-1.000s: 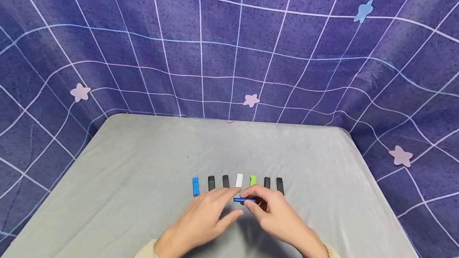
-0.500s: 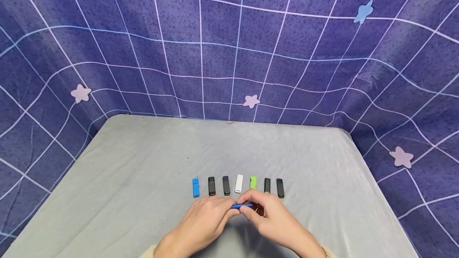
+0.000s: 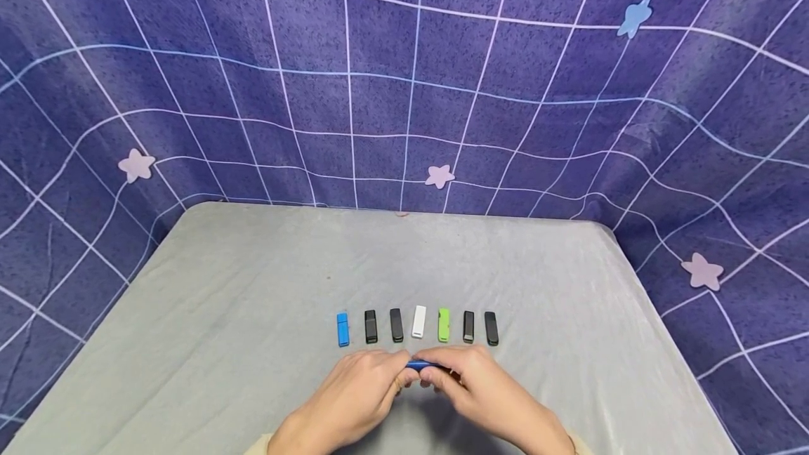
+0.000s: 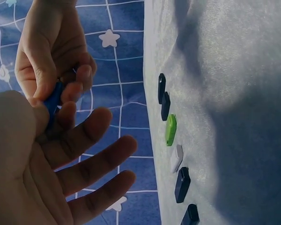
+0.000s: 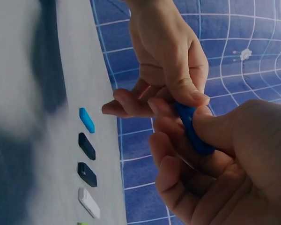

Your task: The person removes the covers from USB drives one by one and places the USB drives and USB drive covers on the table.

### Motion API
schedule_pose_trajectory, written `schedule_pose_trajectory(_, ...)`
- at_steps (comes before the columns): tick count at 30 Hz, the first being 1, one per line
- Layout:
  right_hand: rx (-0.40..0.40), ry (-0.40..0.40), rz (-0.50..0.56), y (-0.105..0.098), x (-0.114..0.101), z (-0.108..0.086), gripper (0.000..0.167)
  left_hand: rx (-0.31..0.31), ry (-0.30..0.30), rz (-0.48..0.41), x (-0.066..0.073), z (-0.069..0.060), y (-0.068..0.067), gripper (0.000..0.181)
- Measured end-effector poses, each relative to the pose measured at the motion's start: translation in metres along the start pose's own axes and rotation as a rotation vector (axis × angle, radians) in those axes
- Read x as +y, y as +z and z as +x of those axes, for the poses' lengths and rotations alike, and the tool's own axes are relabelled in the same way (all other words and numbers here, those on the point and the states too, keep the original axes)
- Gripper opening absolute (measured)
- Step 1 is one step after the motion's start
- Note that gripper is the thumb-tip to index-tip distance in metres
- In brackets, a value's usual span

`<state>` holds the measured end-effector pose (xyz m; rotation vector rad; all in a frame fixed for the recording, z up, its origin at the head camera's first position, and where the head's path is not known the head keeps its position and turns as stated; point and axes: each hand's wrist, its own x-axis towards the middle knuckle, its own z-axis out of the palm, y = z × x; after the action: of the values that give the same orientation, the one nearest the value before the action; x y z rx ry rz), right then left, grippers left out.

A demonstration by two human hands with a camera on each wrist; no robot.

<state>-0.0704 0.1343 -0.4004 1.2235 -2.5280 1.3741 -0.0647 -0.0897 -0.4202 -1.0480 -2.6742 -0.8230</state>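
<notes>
A dark blue stick that looks like a USB flash drive (image 3: 418, 365) is held between both hands above the table. My left hand (image 3: 354, 388) pinches its left end between thumb and index finger; the left wrist view shows that hand's other fingers spread apart. The right hand (image 3: 489, 392) grips the other end, its thumb lying on the blue drive (image 5: 193, 133) and its fingers curled beneath in the right wrist view. Fingers cover much of the drive, so whether it has a cap cannot be seen.
Beyond the hands lies a row of sticks like USB drives: light blue (image 3: 343, 329), black (image 3: 371, 326), dark grey (image 3: 396, 325), white (image 3: 419, 321), green (image 3: 444, 325) and two more dark ones (image 3: 468, 326). Grey cloth covers the table (image 3: 253, 258); a purple gridded curtain (image 3: 379, 104) surrounds it.
A second ago only the right hand held the blue drive, the left beside it with fingers extended. Since then the left has pinched its free end, and the drive has come slightly nearer the body.
</notes>
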Motion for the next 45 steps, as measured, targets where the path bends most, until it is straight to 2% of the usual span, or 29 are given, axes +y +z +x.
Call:
schedule_pose_trajectory(4, 0.002, -0.029, 0.0, -0.003, -0.001, -0.003, 0.013, 0.031, 0.031, -0.007, 0.002, 0.0, 0.0, 0.033)
schedule_pose_trajectory(7, -0.008, -0.021, 0.019, -0.006, -0.001, -0.007, 0.013, 0.045, 0.055, -0.015, 0.004, 0.0, -0.001, 0.037)
schedule_pose_trajectory(18, -0.045, -0.021, 0.032, -0.011, 0.003, -0.012, 0.014, 0.061, 0.123, -0.071, 0.0, -0.004, -0.001, 0.037)
schedule_pose_trajectory(23, -0.071, 0.008, -0.015, -0.009, 0.002, -0.009, 0.013, 0.044, 0.097, -0.052, -0.001, -0.005, 0.001, 0.036)
schedule_pose_trajectory(28, -0.083, -0.072, -0.087, -0.004, 0.0, 0.002, 0.013, 0.006, 0.039, -0.07, -0.001, -0.004, 0.002, 0.027)
schedule_pose_trajectory(31, -0.106, -0.079, -0.088, -0.005, 0.0, 0.005, 0.015, -0.01, 0.017, -0.087, -0.001, -0.005, 0.001, 0.021)
schedule_pose_trajectory(35, -0.153, -0.035, -0.061, -0.007, 0.001, 0.003, 0.033, -0.019, 0.011, -0.078, 0.0, -0.005, 0.0, 0.018)
schedule_pose_trajectory(39, -0.154, -0.023, -0.071, -0.006, 0.002, 0.0, 0.043, -0.023, 0.038, -0.073, 0.001, -0.004, -0.001, 0.02)
schedule_pose_trajectory(41, -0.137, -0.039, -0.083, -0.005, 0.003, 0.0, 0.041, -0.018, 0.058, -0.07, 0.001, -0.004, -0.001, 0.021)
schedule_pose_trajectory(45, -0.097, -0.08, -0.116, -0.003, 0.001, 0.0, 0.017, 0.004, 0.081, -0.051, 0.001, -0.003, 0.0, 0.025)
